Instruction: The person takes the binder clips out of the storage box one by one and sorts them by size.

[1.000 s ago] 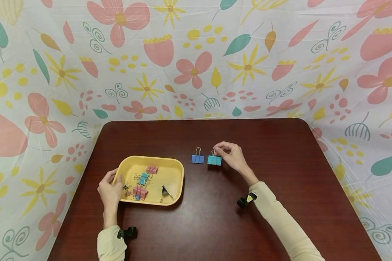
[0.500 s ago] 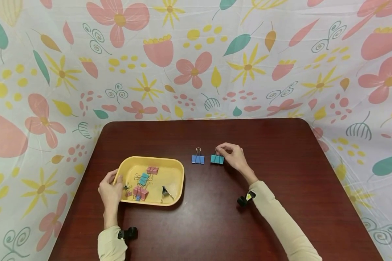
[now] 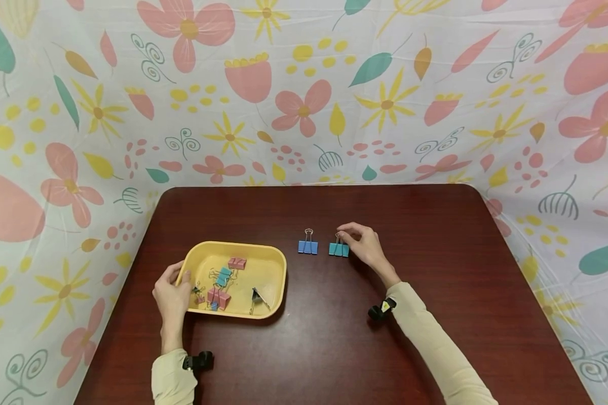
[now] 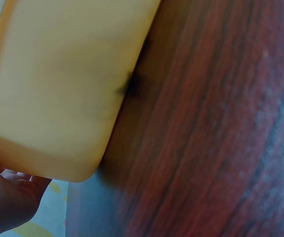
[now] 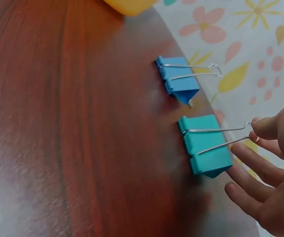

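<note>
My right hand (image 3: 366,246) pinches the wire handle of a teal binder clip (image 3: 339,250) between thumb and forefinger, its other fingers spread behind the clip in the right wrist view. To its left on the table stands a blue binder clip (image 3: 308,247), a small gap between the two. My left hand (image 3: 172,293) grips the left end of a yellow tray (image 3: 271,253), thumb over the rim. Inside lie pink binder clips (image 3: 218,298), a teal one (image 3: 224,277), a black one (image 3: 257,297) and some smaller clips. In the left wrist view the tray's wall (image 4: 63,89) hides its contents.
The dark brown table (image 3: 304,360) has rounded far corners. A white cloth (image 3: 304,152) with printed flowers hangs behind it and at both sides. Each wrist wears a small black camera (image 3: 377,312).
My right hand has shifted slightly to the right with the teal clip, widening the gap to the blue clip. The left hand and the tray stay put.
</note>
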The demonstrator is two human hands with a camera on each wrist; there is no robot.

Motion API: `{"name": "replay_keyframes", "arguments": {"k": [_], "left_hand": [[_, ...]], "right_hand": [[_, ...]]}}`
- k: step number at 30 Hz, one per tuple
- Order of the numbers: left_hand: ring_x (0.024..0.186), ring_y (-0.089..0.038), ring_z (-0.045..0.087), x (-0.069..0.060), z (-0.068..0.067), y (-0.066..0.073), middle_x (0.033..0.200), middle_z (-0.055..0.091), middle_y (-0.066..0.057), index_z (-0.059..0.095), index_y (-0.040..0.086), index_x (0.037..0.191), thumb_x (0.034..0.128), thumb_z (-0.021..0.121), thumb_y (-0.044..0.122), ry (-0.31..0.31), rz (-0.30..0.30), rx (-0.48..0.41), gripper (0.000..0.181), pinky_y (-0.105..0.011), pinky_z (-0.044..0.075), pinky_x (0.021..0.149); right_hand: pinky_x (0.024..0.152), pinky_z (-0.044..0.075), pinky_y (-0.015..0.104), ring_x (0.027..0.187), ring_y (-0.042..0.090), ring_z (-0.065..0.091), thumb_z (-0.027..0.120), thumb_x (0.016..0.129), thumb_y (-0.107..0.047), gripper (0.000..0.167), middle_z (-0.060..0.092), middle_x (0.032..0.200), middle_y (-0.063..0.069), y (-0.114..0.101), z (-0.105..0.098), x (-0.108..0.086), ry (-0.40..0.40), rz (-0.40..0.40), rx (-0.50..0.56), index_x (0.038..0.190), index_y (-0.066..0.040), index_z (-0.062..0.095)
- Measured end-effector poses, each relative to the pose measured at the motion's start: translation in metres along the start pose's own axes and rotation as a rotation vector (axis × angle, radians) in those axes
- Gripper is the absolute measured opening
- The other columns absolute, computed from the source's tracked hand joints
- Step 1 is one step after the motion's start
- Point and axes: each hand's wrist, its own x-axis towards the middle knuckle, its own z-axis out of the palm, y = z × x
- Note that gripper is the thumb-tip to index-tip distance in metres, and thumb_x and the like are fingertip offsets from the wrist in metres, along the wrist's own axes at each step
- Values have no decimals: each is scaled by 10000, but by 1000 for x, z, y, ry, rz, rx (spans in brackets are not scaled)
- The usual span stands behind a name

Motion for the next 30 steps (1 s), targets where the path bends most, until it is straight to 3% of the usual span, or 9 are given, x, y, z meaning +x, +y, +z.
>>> {"name": "replay_keyframes", "arguments": {"k": [3,7,12,18,21,26,30], "left_hand": [[772,-25,614,0,0,0,1093,769,-157,744,107,1199,948,682,86,0,-2,-7,259,-53,412,600],[832,-142,651,0,1,-1,1094,768,-161,741,100,1204,952,677,87,1,3,-6,260,-55,412,596],[869,-187,658,1,1,-1,1089,770,-156,741,103,1204,950,676,88,8,7,2,263,-52,402,612],[903,-278,678,1,1,-2,1087,766,-175,739,92,1203,950,673,82,9,16,-8,261,-48,396,609],[862,-223,667,1,1,-2,1086,768,-168,739,98,1204,952,671,87,6,11,-3,261,-57,402,602],[767,-1,578,1,0,-3,1093,771,-148,739,116,1206,954,671,97,-1,6,-1,262,-64,414,601],[829,-131,659,1,1,-3,1110,763,-166,735,104,1211,956,669,90,-8,6,-14,264,-52,407,600]], "right_hand": [[806,567,424,981,287,719,666,994,-205,280,758,1129,111,-3,-1,1,9,1,-5,1236,-69,704],[860,571,467,1027,280,727,686,980,-225,281,753,1150,100,-14,-3,4,38,-7,17,1230,-97,703],[903,567,461,1052,259,728,704,967,-224,238,743,1176,84,-32,-6,7,52,-37,56,1194,-154,711],[935,560,444,1070,295,712,699,968,-199,259,720,1209,106,-55,-2,6,16,-82,107,1220,-139,698],[922,566,423,1062,299,709,705,964,-184,266,717,1200,113,-66,3,5,-11,-94,137,1223,-128,694],[931,554,472,1078,335,696,702,964,-148,285,705,1205,186,-86,10,4,-65,-130,188,1237,-71,682],[924,555,477,1051,326,705,699,963,-132,280,711,1187,199,-96,17,7,-96,-141,203,1235,-68,684]]}}
